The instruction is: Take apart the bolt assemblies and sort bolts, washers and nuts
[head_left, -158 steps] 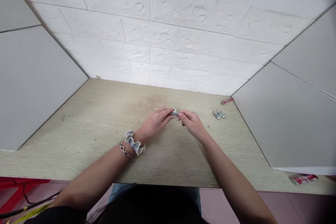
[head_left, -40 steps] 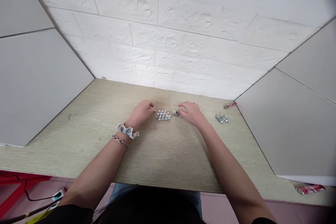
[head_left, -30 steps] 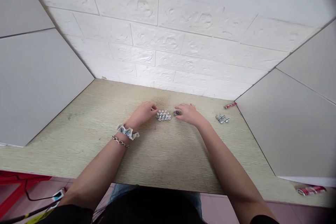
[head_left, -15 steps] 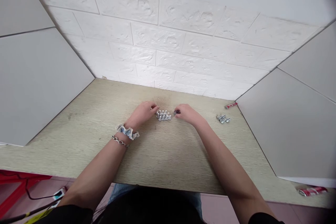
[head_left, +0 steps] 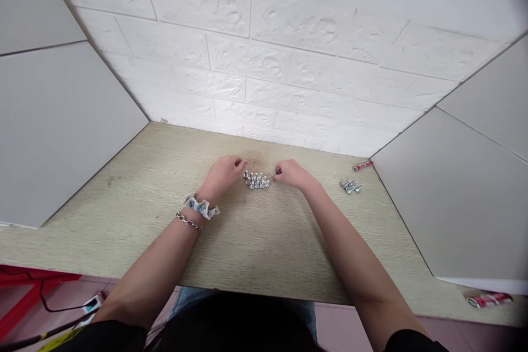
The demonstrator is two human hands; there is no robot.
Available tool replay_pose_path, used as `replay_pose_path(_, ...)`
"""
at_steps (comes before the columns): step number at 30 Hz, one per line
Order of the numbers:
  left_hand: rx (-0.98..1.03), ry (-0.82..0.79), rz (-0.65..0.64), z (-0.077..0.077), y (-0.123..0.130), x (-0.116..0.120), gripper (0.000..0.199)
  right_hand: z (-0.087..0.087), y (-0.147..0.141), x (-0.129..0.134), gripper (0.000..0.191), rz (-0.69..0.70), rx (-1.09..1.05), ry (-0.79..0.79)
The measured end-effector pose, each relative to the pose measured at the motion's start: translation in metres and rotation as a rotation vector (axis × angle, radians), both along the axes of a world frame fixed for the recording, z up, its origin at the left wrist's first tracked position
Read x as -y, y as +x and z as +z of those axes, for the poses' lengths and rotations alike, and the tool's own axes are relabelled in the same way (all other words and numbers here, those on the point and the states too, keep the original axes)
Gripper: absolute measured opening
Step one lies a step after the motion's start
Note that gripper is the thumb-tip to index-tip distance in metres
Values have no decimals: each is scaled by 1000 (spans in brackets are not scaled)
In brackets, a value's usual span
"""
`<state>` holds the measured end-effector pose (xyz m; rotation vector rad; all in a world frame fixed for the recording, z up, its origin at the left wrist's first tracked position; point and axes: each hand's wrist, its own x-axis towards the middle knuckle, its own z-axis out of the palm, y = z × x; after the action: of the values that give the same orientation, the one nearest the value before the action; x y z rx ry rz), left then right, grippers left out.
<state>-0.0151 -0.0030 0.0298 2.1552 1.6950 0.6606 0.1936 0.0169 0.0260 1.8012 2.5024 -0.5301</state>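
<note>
At the far left, a grey side panel [head_left: 58,126] stands along the left edge of the bench [head_left: 103,220], and a red metal frame [head_left: 28,291] shows on the pink floor below the bench's front-left corner. A chain bracelet [head_left: 189,222] and a blue-and-white scrunchie [head_left: 201,207] circle the left wrist, the scrunchie nearer the hand.

The left hand [head_left: 221,175] rests near the middle of the bench, towards the back edge, with its fingers curled and their tips just beside the left end of a tight cluster of silver bolts [head_left: 256,180]. The bolts stand upright, heads up, and are too small to count with certainty. The cluster sits between the two hands, which are apart and do not touch each other.

The right hand [head_left: 292,174] lies just to the right of the cluster, its fingertips [head_left: 279,171] drawn together over a small metal piece [head_left: 275,174]. Whether that piece is gripped, or the left hand holds anything, cannot be told.

Farther right, a loose heap of silver screws [head_left: 351,187] lies on the bench, well apart from the right hand. A small red-and-silver stick [head_left: 362,165] lies at the back-right corner, against the white brick-effect wall [head_left: 264,66], and a crushed red can [head_left: 489,300] lies beyond the front-right edge
</note>
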Motion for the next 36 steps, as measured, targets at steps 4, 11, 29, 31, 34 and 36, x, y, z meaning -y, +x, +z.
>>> replay_pose_path(4, 34, 19, 28, 3, 0, 0, 35, 1, 0, -1, 9, -2, -28, -7)
replay_pose_path(11, 97, 57, 61, 4, 0, 0, 34, 10, 7, 4, 9, 4, -114, 21)
replay_pose_path(29, 134, 29, 55, 3, 1, -1, 33, 7, 9, 2, 14, -6, -36, -51)
replay_pose_path(31, 162, 2, 66, 3, 1, -1, 33, 9, 7, 1, 15, -15, -18, -68)
replay_pose_path(34, 247, -58, 80, 3, 1, -2, 34, 12, 5, 0, 14, -19, -3, -79)
replay_pose_path(36, 307, -87, 79, 4, 1, -2, 35, 14, 5, 0, 15, -18, -2, -81)
